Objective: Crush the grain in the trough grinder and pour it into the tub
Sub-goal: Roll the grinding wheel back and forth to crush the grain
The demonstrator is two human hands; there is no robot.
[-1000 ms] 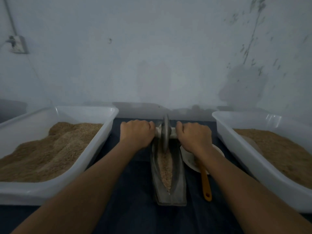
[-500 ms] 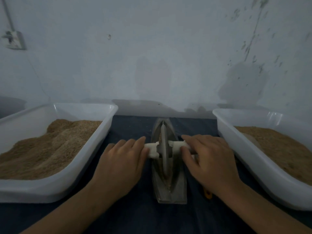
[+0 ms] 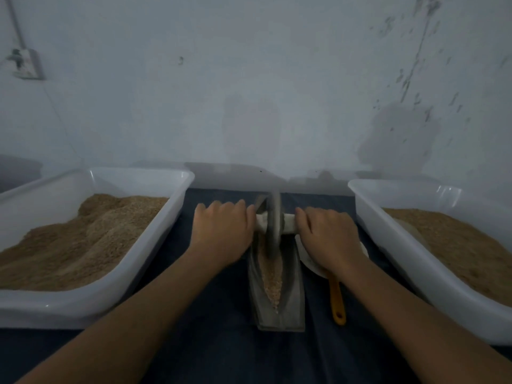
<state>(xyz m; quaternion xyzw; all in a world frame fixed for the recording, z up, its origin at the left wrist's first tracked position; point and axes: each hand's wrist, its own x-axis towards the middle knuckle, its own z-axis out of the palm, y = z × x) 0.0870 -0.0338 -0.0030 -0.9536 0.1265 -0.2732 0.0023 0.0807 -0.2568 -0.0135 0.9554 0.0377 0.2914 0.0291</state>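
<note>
We see the trough grinder [image 3: 279, 295] at the lower centre of the frame, a grey boat-shaped trough lying on a dark blue cloth [image 3: 221, 350], its long axis running away from us toward the wall. It looks dull and worn, with sloping inner sides that meet in a narrow channel. A strip of pale tan grain [image 3: 273, 275] fills that channel, tapering to a point at the near end. The grinding wheel [image 3: 273, 225], a thin grey disc standing upright on edge, sits in the far half of the trough (its outline is blurred). A pale axle handle [image 3: 288, 224] passes through the wheel's middle and sticks out to both sides.

Our left hand [image 3: 223, 231] has its fingers curled over the left end of the handle, gripping it; our right hand [image 3: 328, 236] grips the right end the same way. Both forearms reach in from the bottom corners.

At the left of the frame a white tub [image 3: 91, 303] holds a heaped brown mound of grain; at the right a second white tub [image 3: 388, 245] holds a flatter layer. Just right of the trough, partly under the right wrist, lies a white scoop with an orange handle [image 3: 336, 297].

We find no brand, label or readable writing on anything
</note>
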